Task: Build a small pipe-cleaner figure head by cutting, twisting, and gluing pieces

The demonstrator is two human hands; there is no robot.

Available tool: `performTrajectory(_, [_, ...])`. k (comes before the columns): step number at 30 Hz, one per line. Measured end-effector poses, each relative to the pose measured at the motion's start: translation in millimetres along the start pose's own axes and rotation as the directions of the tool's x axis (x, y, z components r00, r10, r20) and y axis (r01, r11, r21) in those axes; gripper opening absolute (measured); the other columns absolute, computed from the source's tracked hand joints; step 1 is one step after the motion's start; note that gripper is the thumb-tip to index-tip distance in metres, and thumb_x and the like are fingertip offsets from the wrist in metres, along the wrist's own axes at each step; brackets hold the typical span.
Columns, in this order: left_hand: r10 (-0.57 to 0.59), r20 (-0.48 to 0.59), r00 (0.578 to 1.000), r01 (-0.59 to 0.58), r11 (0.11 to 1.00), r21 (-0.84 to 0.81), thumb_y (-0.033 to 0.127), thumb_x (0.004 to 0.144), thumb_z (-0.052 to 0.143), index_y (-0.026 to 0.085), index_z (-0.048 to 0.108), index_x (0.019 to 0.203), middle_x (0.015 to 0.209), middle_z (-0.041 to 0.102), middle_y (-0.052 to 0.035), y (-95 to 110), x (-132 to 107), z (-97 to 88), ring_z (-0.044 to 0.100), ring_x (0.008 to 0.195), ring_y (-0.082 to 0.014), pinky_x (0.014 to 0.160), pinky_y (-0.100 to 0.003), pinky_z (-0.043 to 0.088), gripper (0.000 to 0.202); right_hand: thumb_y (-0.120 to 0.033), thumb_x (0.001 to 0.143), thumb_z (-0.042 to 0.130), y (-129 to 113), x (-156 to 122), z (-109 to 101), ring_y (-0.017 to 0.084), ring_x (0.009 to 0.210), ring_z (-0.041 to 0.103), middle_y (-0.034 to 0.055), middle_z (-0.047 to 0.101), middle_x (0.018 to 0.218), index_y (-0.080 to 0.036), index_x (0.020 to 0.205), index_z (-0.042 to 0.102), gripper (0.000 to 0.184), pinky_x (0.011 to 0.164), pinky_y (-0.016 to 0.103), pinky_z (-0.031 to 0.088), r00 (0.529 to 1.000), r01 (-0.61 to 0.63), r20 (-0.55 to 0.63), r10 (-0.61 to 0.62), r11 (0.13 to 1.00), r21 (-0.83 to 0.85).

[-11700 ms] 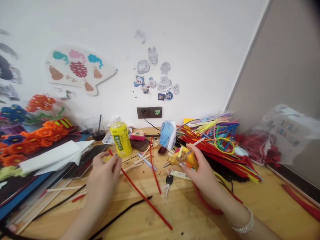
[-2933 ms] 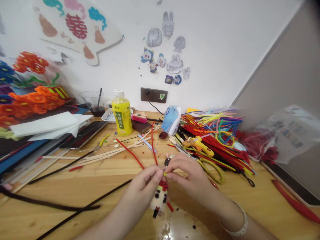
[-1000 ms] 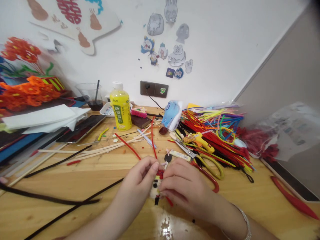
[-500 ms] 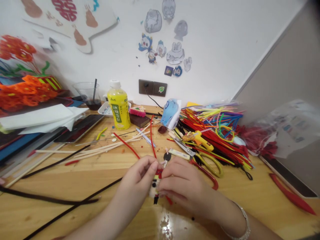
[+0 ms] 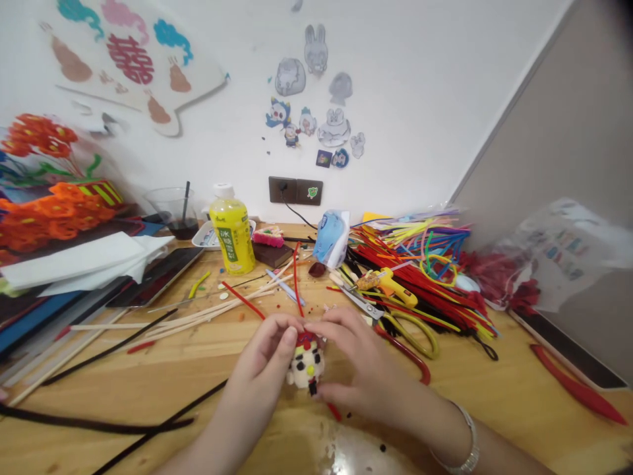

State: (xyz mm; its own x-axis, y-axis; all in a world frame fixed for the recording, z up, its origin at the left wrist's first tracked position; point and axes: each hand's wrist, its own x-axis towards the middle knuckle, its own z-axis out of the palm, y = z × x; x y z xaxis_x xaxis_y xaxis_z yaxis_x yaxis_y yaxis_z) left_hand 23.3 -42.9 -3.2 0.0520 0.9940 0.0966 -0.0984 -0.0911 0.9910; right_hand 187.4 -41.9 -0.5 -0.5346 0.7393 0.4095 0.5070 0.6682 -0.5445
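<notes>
Fingers [image 5: 285,338] of both our hands close around a small, fluffy white pipe-cleaner figure [image 5: 306,368], which has a red top, black dots on its front and a short black piece at its bottom. Our left hand [image 5: 257,373] holds it from the left and our right hand [image 5: 359,369] from the right, with the fingertips of both meeting near the red top. The figure sits between our hands, low over the wooden worktop [image 5: 123,396]; we cannot tell whether it touches the wood.

Just beyond our right hand lie scissors [image 5: 390,316] with yellow-green handles, near a yellow hot glue gun [image 5: 388,284] and a large heap of pipe cleaners [image 5: 425,274] in red, black and brighter colours. A silver bracelet [image 5: 462,439] circles our right wrist. Beyond our left hand, a red pipe cleaner [image 5: 242,300] lies across loose wooden sticks [image 5: 198,309], and long black pipe cleaners [image 5: 148,415] stretch beside our left forearm. A yellow drink bottle [image 5: 231,231] stands farther back near the wall.
</notes>
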Motion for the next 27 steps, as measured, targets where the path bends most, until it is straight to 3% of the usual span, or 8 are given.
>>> performTrajectory(5, [-0.095,0.048,0.994,0.099,0.991,-0.089,0.048,0.07,0.062,0.02,0.053,0.086,0.082,0.063,-0.0006,-2,-3,2.4,0.06,0.077,-0.0173,0.061,-0.024,0.047,0.033,-0.02,0.07,0.064,1,0,1,0.02,0.098,0.048,0.0061,0.051,0.103,-0.022,0.111,0.051,0.043,0.085,0.036,0.042,0.996,0.012,-0.086,-0.019,0.997,-0.081])
performTrajectory(11, [-0.1,0.2,0.975,0.128,0.983,-0.132,0.036,0.062,0.074,0.021,0.055,0.1,0.106,0.063,-0.0068,-16,-1,2.5,0.056,0.1,-0.0224,0.081,-0.029,0.047,0.045,-0.022,0.07,0.065,7,2,0,0.022,0.097,0.049,0.0087,0.054,0.103,-0.019,0.104,0.054,0.037,0.084,0.038,0.043,0.984,0.028,-0.167,-0.059,0.983,-0.182])
performTrajectory(27, [-0.114,0.188,0.975,0.131,0.988,-0.08,0.034,0.066,0.071,0.02,0.054,0.106,0.114,0.062,-0.0087,-23,1,1.5,0.056,0.108,-0.024,0.093,-0.035,0.044,0.045,-0.022,0.074,0.06,12,1,2,0.021,0.098,0.052,0.0094,0.059,0.103,-0.017,0.105,0.053,0.032,0.084,0.037,0.045,0.976,0.097,-0.172,-0.131,0.976,-0.193])
